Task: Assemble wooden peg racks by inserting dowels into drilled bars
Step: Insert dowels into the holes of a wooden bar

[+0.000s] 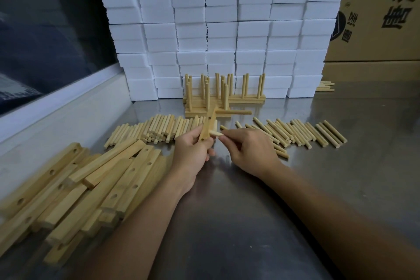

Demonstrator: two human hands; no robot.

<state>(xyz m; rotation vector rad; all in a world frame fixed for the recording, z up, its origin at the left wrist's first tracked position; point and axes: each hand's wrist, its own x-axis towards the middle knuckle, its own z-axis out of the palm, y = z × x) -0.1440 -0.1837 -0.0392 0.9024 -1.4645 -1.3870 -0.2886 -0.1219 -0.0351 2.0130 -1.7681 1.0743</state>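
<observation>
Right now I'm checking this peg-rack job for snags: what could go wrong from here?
The left hand holds the bar in mid-air, unsupported, so the dowel pinched by the right hand could go in crooked. The bar already carries a dowel up top; a hard push might knock over the finished racks just behind.

Both forearms are bare from the lower frame edge up to the wrists, with no sleeve showing anywhere on them. The left hand and the right hand wear no gloves, rings, watch or wristband. Fingernails are short and unpainted where they can be made out.
</observation>
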